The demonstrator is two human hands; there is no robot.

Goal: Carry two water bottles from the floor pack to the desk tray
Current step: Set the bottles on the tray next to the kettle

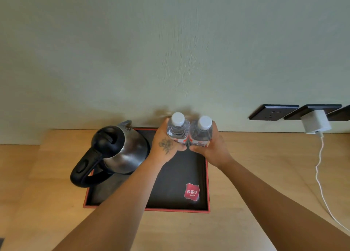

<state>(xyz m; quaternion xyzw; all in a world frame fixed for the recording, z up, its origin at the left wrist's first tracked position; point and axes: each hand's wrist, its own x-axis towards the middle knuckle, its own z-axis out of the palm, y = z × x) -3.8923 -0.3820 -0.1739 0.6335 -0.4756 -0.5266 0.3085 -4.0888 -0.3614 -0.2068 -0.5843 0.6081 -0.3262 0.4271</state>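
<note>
the left hand (166,143) grips one clear ribbed bottle (178,127), the right hand (210,146) another bottle (201,131), side by side, upright, white-capped, over the far end of the flat black red-rimmed tray (208,184) beside a shiny steel kettle (121,152).

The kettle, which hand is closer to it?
Left. The left hand, holding a bottle, is right beside the kettle; the right hand holds the other bottle farther away.
</note>
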